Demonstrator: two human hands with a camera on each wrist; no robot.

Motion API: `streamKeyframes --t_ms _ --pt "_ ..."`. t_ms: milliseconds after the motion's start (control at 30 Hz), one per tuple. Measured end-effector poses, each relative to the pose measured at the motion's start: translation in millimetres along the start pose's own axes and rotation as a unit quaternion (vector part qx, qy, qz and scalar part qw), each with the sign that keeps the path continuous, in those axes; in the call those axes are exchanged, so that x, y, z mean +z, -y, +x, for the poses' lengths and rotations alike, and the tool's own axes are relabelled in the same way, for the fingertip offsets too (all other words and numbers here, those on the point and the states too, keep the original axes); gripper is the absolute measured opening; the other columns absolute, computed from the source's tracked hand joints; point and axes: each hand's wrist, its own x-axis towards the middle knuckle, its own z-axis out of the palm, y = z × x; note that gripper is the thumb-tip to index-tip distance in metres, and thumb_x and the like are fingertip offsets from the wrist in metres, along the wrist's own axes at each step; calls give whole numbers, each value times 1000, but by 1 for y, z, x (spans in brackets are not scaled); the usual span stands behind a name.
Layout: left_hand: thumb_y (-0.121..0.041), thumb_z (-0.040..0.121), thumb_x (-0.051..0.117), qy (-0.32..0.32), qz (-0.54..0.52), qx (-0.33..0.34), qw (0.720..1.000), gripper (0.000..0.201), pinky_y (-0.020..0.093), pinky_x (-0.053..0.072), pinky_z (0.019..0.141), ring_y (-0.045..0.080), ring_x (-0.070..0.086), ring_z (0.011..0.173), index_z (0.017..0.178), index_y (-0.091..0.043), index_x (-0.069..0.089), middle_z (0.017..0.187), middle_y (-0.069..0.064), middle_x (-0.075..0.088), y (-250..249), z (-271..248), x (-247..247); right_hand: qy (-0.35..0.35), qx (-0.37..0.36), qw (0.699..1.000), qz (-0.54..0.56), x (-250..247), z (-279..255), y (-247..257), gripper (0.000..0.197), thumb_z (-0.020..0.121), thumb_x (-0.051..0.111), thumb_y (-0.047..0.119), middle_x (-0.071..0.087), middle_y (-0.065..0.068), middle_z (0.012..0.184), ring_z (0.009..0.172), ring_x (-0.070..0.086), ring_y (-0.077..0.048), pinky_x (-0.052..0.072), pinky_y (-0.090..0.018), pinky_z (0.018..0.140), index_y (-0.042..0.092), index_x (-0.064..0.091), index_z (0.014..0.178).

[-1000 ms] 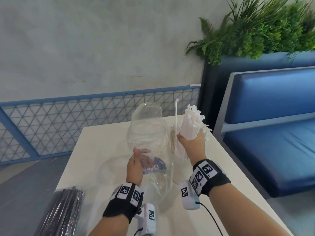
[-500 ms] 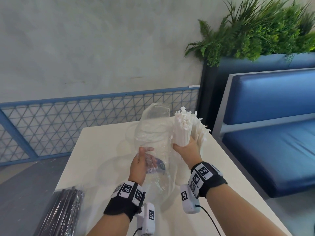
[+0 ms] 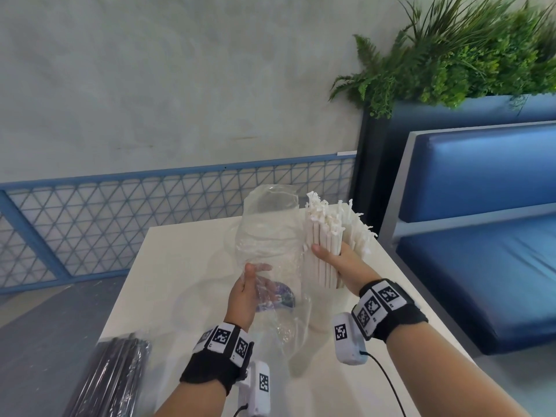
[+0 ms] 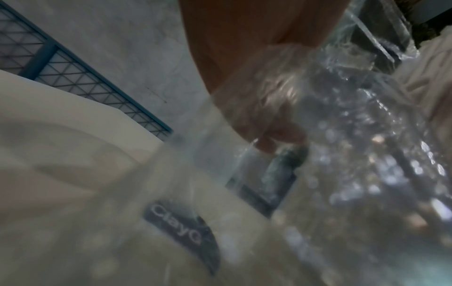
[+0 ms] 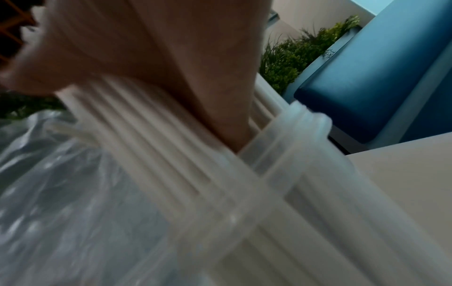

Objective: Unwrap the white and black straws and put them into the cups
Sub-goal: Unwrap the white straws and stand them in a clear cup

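My right hand (image 3: pixel 331 254) grips a thick bundle of white straws (image 3: pixel 328 224), held upright over the table's far right. In the right wrist view the white straws (image 5: pixel 151 145) run down into a translucent cup (image 5: pixel 300 139). My left hand (image 3: pixel 261 279) pinches the crumpled clear wrapper (image 3: pixel 267 227), which stands just left of the bundle and touches it. The left wrist view shows my fingers behind the clear wrapper (image 4: pixel 354 135) and a dark printed label (image 4: pixel 181 232). A pack of black straws (image 3: pixel 111 377), still in its plastic, lies at the table's near left corner.
The white table (image 3: pixel 180 266) ends close behind the wrapper. A blue lattice railing (image 3: pixel 120 224) runs along the wall. A blue padded bench (image 3: pixel 481 266) stands to the right, with a planter of green plants (image 3: pixel 466 55) behind it.
My right hand brought the straw bundle a little left and lower, against the wrapper. The single straw that stood up beside the bundle is no longer seen. The left hand shifted slightly right.
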Motion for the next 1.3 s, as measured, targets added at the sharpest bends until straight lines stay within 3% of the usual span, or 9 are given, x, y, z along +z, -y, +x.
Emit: streamKeyframes --t_ms 133,333,533,667,767,867,933,1167,1300 --pt "-43 99 21 9 0 -2 1000 52 18 45 44 17 64 54 103 -11 62 63 3 65 0 1 0 39 25 998 50 -7 1 8 71 68 55 59 65 7 106 101 61 -9 44 -32 100 19 50 126" --pt "-46 97 22 6 -2 -6 1000 52 20 47 47 19 64 56 104 -12 62 63 4 64 -1 4 3 45 42 993 101 -10 3 14 36 89 31 43 62 2 107 100 59 -10 45 -27 90 23 58 103" --pt "-44 98 26 6 -8 3 1000 42 24 52 57 19 64 64 110 -18 57 70 3 63 -8 1 9 29 61 986 156 -3 13 22 75 62 34 77 67 1 117 113 59 -18 43 -36 99 29 62 112" --pt "-40 98 31 20 18 18 999 30 17 48 51 10 59 59 115 -25 51 71 -2 62 -13 -6 19 -42 74 983 160 4 24 25 54 81 37 71 67 -1 114 100 63 -16 47 -33 89 33 67 107" --pt "-44 94 34 30 49 37 998 37 18 48 54 10 59 60 123 -24 46 80 2 62 -14 -8 27 -47 86 982 160 4 29 20 63 64 53 79 69 3 107 100 62 -14 47 -32 92 33 70 103" --pt "-48 90 36 37 64 46 996 42 19 49 56 15 60 64 124 -26 43 83 6 62 -15 -10 29 -38 80 982 165 3 31 22 33 92 44 50 68 10 60 58 64 -4 49 -20 55 26 66 84" --pt "-38 96 36 37 57 51 996 31 15 48 52 16 59 64 123 -25 43 83 10 61 -17 -12 29 -45 75 981 173 1 32 23 29 98 39 33 63 10 48 44 59 -1 46 -16 43 23 61 81" --pt "-36 97 36 42 55 46 997 32 17 50 53 21 59 67 125 -22 42 86 15 60 -17 -12 31 -70 63 985 146 2 27 31 26 96 45 19 60 8 44 41 57 -5 43 -14 40 12 61 78" --pt "-37 97 36 38 48 41 997 32 19 50 53 18 58 66 125 -24 43 84 10 59 -16 -11 31 -119 -15 982 143 7 27 40 12 85 56 11 61 0 69 64 55 -14 47 -26 60 17 64 78"
